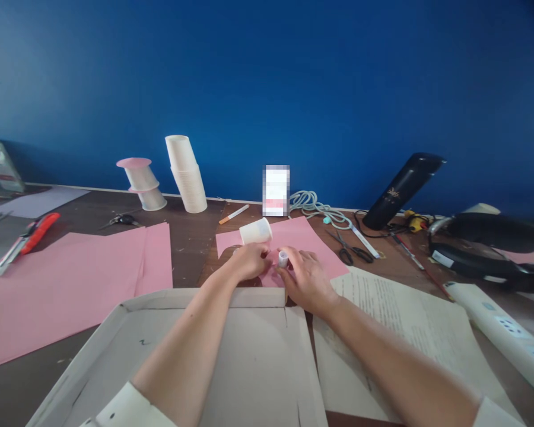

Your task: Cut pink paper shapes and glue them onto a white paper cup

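The right hand [309, 276] pinches a small white tube [283, 258], probably a glue stick, between thumb and fingertips, its cap end up. The left hand [249, 260] is curled at the tube's nine o'clock, fingertips close to it; whether it touches the tube or presses the pink sheet [293, 240] beneath, I cannot tell. A white paper cup [255, 230] lies on its side just at eleven o'clock of the left hand, near the knuckles.

The tube looks light, stiff and smooth, so it is likely to slip; a grip around its middle barrel seems safest. The cup is thin and would crush easily, and is best taken lightly near the rim.

At six o'clock lies an open cardboard box [249, 356]; at three o'clock scissors [353, 252]; at ten o'clock a stack of cups [187, 175].
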`<state>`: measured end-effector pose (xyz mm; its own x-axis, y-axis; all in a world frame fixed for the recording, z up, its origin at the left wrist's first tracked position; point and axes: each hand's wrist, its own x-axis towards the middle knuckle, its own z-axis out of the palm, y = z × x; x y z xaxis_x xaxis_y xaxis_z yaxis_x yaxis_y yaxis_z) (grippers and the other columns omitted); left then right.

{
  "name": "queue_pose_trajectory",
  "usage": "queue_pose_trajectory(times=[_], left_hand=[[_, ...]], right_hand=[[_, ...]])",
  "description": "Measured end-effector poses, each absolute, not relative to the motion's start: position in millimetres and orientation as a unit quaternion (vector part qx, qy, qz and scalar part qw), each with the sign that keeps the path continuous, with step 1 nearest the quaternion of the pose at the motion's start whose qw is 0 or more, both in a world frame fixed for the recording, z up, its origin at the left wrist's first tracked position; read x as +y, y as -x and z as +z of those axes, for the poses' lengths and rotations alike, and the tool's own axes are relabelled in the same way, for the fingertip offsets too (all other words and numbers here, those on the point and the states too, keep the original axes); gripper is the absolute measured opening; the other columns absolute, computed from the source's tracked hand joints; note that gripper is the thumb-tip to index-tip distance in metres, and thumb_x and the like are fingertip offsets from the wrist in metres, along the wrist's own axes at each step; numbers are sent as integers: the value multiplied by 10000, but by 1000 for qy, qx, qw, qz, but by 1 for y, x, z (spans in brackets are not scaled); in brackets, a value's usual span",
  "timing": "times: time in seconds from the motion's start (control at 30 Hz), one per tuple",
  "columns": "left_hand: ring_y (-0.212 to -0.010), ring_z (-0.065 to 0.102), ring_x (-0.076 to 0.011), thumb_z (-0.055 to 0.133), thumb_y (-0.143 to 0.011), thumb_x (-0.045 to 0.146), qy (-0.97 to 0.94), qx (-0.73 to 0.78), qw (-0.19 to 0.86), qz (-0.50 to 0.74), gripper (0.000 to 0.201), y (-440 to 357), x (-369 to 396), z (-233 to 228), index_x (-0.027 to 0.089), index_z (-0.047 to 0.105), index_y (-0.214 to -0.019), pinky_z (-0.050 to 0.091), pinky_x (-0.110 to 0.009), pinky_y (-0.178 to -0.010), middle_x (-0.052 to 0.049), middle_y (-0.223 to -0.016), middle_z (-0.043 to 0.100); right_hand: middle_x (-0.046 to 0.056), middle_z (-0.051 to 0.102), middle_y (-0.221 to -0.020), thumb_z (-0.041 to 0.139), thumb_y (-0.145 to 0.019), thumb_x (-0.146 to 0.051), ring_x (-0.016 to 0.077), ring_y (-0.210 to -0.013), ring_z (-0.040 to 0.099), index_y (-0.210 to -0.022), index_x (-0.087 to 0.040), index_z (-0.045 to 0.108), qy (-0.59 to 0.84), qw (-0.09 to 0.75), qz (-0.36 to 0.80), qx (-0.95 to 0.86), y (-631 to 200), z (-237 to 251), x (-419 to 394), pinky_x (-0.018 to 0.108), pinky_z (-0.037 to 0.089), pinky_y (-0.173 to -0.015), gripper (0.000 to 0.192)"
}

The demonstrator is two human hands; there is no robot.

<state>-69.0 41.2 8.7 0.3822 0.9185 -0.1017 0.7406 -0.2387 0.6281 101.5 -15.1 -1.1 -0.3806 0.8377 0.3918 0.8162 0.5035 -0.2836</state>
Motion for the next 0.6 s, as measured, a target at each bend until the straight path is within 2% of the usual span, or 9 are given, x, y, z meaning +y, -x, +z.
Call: queue_pose_trajectory(times=[0.17,0.23,0.3,0.4,0.5,0.6], left_hand=[[-558,511,-132,511,-745,320,-774,530,315,145,177,68,41,9,195,507,-619,300,-242,-496,5,-628,589],[-559,511,-138,515,-748,341,-775,540,300,132,187,68,41,10,199,511,-627,301,-247,-503,2,-632,592],[-572,517,-144,519,-749,356,-771,553,290,125,182,68,40,12,202,539,-653,303,-251,-513,-4,-658,605],[-603,530,-152,510,-756,372,-769,549,301,130,191,68,40,14,207,585,-698,308,-254,-528,-14,-705,623],[-593,512,-155,499,-760,403,-781,532,296,139,241,67,39,14,199,569,-652,295,-262,-519,-12,-686,608],[-586,498,-153,500,-762,441,-780,522,301,170,282,65,40,13,193,558,-642,297,-263,-521,-8,-671,600]], right_hand=[[70,648,-896,464,-867,-251,230,-809,584,-1105,-193,467,482,261,53,-835,-102,-1,-16,382,401,-809,245],[76,656,-924,463,-877,-290,230,-820,602,-1127,-198,456,501,314,82,-802,-105,-1,-15,387,421,-805,267],[86,660,-949,461,-883,-342,222,-836,623,-1125,-200,449,528,403,136,-735,-113,0,-9,368,457,-776,281],[84,676,-883,498,-852,-408,209,-813,651,-994,-182,484,556,528,222,-603,-134,-2,5,347,499,-738,268],[79,674,-846,554,-786,-466,214,-755,659,-898,-171,525,606,570,241,-499,-161,-8,22,331,515,-637,317],[69,666,-810,589,-740,-432,198,-652,649,-899,-171,522,632,583,223,-459,-184,-14,32,307,495,-555,313]])
